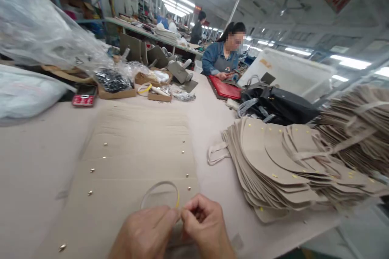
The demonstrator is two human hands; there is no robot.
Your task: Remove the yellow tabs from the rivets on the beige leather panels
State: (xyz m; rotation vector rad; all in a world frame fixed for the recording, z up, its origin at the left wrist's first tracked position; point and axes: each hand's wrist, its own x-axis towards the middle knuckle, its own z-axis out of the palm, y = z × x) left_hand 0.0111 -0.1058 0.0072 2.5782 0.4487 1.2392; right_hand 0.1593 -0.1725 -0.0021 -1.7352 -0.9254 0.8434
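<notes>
My left hand (148,226) is closed at the near edge of a stack of beige panels (136,170), its fingertips gripping a thin pale ring (158,184) with a yellow inner side, which looks like a narrow roll of tape. The ring stands up above the panels. Touching those fingertips from the right is my right hand (203,220), its thumb and forefinger pinched. Whatever lies between the right fingers is hidden or too small to make out. Small metal studs (90,192) run in rows along both sides of the overlapping panels.
Tied stacks of rounded beige pieces (273,158) lie at the right. Beyond are a black bag (279,101), a red case (226,87) and small cardboard boxes (159,96). A phone (84,96) and plastic bags (27,89) lie left. A person (220,56) works across the table.
</notes>
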